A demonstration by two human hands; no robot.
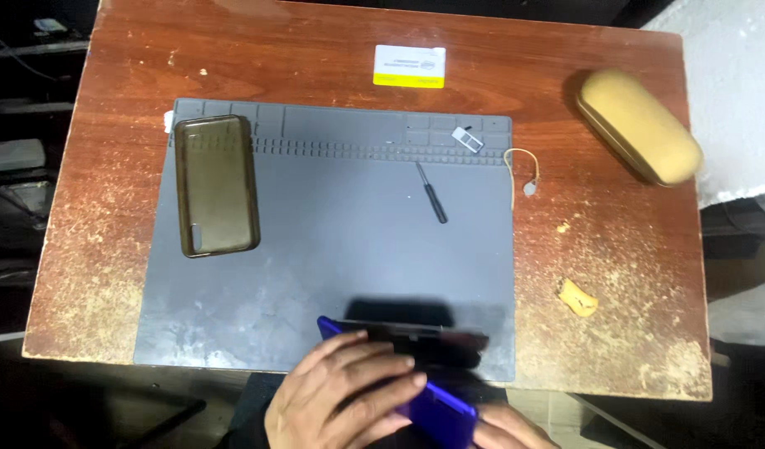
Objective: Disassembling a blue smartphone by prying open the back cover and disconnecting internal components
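At the near edge of the grey work mat (332, 249) I hold a blue phone (440, 411), tilted up on its side. My left hand (341, 395) lies over its face with the fingers spread along it. Only the tips of my right hand (511, 432) show below the phone's right end, touching it. A dark, see-through phone case (216, 185) lies flat on the mat's left side. A small black screwdriver (432, 198) rests in the mat's upper middle, well away from both hands.
A small grey part (468, 138) sits in the mat's top tray. Beyond the mat lie a white and yellow card (409, 66), a tan glasses case (640, 125), a thin looped cord (524, 175) and an orange scrap (579, 299) on the worn wooden table (615, 249).
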